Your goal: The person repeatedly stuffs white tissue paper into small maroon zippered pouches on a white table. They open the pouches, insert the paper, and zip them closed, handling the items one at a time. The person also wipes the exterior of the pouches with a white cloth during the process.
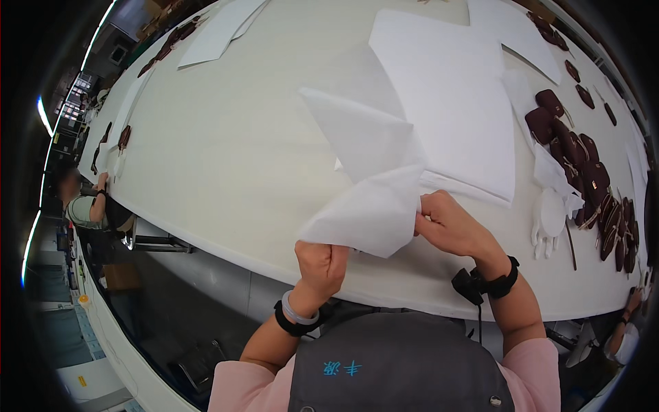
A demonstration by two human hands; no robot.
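Between my hands a thin white sheet of tissue-like paper is held up, bent and creased, near the front edge of the table. My left hand is closed in a fist on its lower left corner. At the sheet's right edge my right hand pinches it between thumb and fingers. The far part of the sheet fans out in translucent folds. Just beyond my right hand lies a stack of white paper, flat on the table.
Several dark maroon small pouches are heaped on the right, beside a white glove. More white sheets lie at the far side of the pale table. One person sits at the left edge; another person's arm shows at lower right.
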